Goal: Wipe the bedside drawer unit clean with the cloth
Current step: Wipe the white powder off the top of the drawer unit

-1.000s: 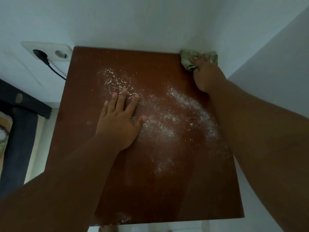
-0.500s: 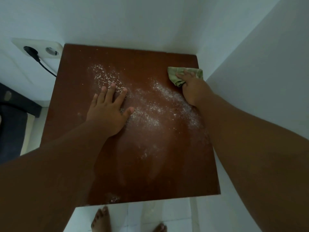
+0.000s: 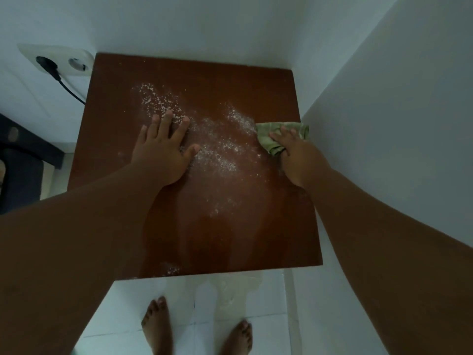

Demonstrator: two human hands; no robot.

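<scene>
The bedside drawer unit's brown top (image 3: 217, 80) fills the middle of the view, set into a white wall corner. White powder (image 3: 222, 149) is scattered across its centre, with a small patch (image 3: 170, 270) by the front edge. My right hand (image 3: 297, 157) holds a crumpled green cloth (image 3: 268, 139) down on the top at the right edge; the fingers lie over it and a fold is bunched under the thumb. My left hand (image 3: 163, 149) rests flat on the top left of centre, fingers spread, fingertips in the powder.
White walls close in behind and right of the unit. A wall socket (image 3: 58, 61) with a black plug and cable sits at the back left. Dark furniture (image 3: 23, 172) stands at the left. My bare feet (image 3: 197, 329) are on white floor tiles before the unit.
My right hand has dragged the cloth from the back right corner along the right edge toward me. The left hand has stayed flat in place. The view has tilted down and shows my feet.
</scene>
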